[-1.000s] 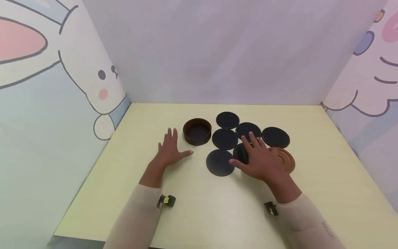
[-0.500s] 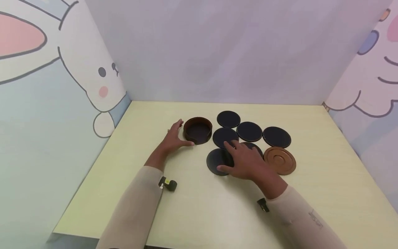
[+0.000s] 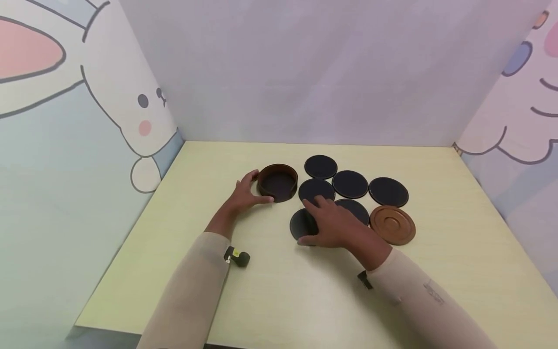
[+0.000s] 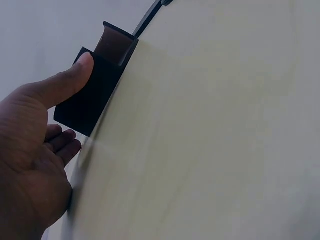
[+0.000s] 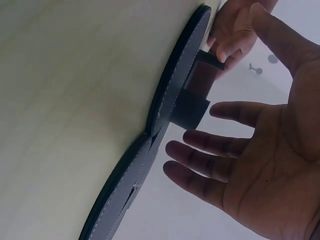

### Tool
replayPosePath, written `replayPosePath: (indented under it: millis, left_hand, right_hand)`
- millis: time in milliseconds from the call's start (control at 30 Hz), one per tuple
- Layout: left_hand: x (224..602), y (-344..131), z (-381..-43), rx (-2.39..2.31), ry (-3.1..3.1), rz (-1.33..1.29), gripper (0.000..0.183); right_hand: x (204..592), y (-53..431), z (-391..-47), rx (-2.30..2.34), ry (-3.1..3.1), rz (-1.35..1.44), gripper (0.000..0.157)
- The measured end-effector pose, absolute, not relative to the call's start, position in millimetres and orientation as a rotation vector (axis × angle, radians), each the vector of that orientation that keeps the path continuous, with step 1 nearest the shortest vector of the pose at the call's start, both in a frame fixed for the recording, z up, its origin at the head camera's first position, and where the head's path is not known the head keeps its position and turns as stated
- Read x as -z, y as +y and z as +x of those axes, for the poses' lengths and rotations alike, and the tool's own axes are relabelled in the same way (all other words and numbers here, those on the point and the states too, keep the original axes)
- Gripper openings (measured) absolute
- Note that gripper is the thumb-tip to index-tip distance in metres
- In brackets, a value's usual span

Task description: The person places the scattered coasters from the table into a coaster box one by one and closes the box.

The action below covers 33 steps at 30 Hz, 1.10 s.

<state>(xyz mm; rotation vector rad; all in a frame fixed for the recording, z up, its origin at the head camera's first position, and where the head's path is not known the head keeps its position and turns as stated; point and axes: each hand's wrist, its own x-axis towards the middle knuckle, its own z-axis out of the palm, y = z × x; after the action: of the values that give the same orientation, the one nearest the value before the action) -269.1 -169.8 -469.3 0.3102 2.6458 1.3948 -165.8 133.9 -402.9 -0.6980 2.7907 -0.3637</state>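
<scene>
My left hand (image 3: 241,198) grips the left side of a dark round coaster holder (image 3: 279,168) with a brown inside and a notch in its wall. In the left wrist view the thumb lies on the holder's wall (image 4: 90,97), fingers behind it. My right hand (image 3: 333,225), fingers spread, hovers over the nearest black coaster (image 3: 301,225), partly covering it. In the right wrist view the palm (image 5: 280,170) faces the stitched edge of that coaster (image 5: 180,70), with nothing between thumb and fingers.
Several black coasters lie flat, among them one at the back (image 3: 320,166) and one at the right (image 3: 389,192). A brown disc with ring grooves (image 3: 392,225) lies right of my right hand. Walls with cartoon drawings enclose the pale table (image 3: 261,291) on three sides.
My right hand has moved left and down from above the middle coasters to the nearest one, uncovering the brown disc. My left hand has moved forward and right onto the coaster holder.
</scene>
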Motion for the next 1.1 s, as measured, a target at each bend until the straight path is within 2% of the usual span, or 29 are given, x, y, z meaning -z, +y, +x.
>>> replayPosePath:
  millis: [167, 333, 700, 1100]
  left_hand:
    - [470.8, -168.5, -269.9, -1.360, 2.673, 0.346, 0.108]
    - [473.4, -167.4, -271.7, -1.309, 2.701, 0.367, 0.108]
    - [475.4, -168.8, -271.3, -1.284, 2.699, 0.359, 0.112]
    - [474.1, -170.6, -270.6, -1.265, 2.706, 0.423, 0.104]
  right_hand:
    - [402.0, 127.0, -169.8, 0.330, 2.772, -0.703, 0.118]
    - [402.5, 120.7, -174.1, 0.307, 2.744, -0.662, 0.122]
    - [409.4, 111.8, -177.9, 0.215, 2.727, -0.649, 0.108]
    - [409.5, 108.0, -182.2, 0.250, 2.670, -0.657, 0.101]
